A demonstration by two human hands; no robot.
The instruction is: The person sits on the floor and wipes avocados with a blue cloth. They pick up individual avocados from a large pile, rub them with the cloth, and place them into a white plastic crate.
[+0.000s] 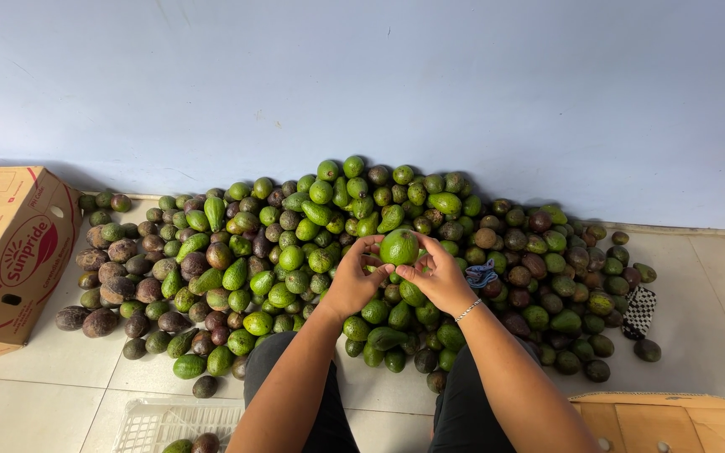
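Both my hands hold one green avocado (399, 247) up over a big heap of avocados (295, 252) on the tiled floor. My left hand (354, 281) grips its left side with fingers curled. My right hand (438, 273), with a thin bracelet at the wrist, pinches its right and lower side. The heap mixes bright green fruit in the middle with darker brown ones at the left and right edges. My knees in dark trousers (295, 377) sit just below the pile.
A cardboard box (10, 252) stands at the left against the pale blue wall. A white plastic crate (169, 424) with a few avocados is bottom left. Another cardboard box (673, 419) is bottom right. A checkered cloth (639, 312) and a blue scrap (481, 273) lie among the fruit.
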